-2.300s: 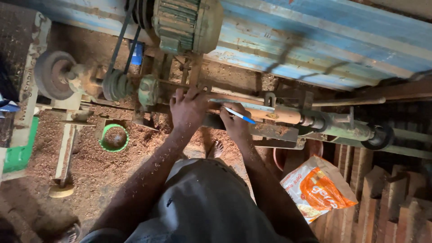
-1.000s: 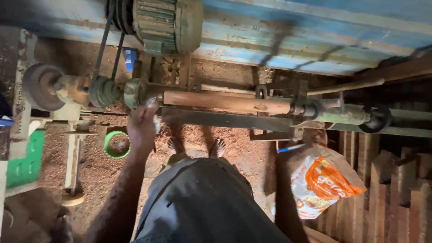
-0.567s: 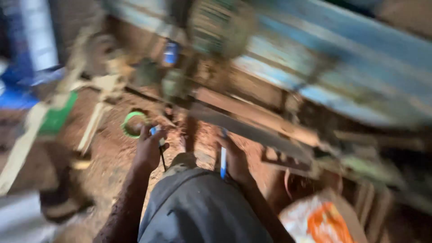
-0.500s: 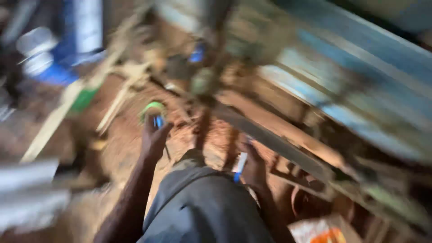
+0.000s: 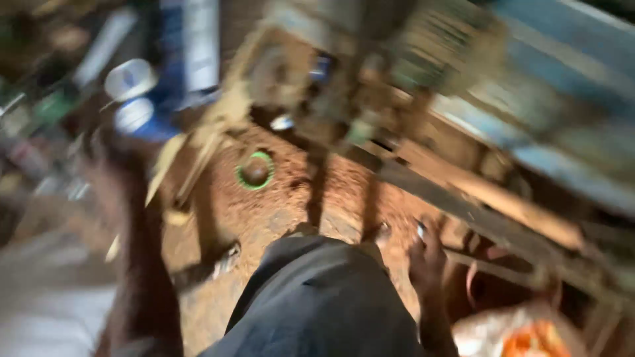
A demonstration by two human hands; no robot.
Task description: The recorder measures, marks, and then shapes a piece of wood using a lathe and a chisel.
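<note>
The view is badly smeared, so only the larger shapes read with any certainty. The person's right hand [image 5: 426,258] hangs low at about four o'clock from the middle of the frame, just beside the dark grey cloth [image 5: 317,311] over their lap. Its fingers curl loosely, and a small pale tip shows at the top of them (possibly a thin object pinched there, but I cannot tell what it is or whether the hand truly grips it).

The left hand [image 5: 109,165] is stretched out toward nine o'clock, its forearm running up from the bottom edge. It is so blurred that I cannot tell how far it is open or whether it holds anything. It lies nearest the blue and white cylindrical containers [image 5: 135,99] at ten o'clock.

The long round brown wooden workpiece [image 5: 489,195] slants from the centre down toward three o'clock, well apart from the left hand and near the right one, above it. A dark metal bar [image 5: 463,215] runs along just below it. At twelve o'clock sits the green ribbed electric motor [image 5: 450,53], with a blue painted board [image 5: 569,73] toward two o'clock.

On the reddish sawdust-covered floor [image 5: 284,211], a small green-rimmed round bowl [image 5: 254,172] rests near eleven o'clock. An orange and white plastic bag [image 5: 522,337] lies at five o'clock.
</note>
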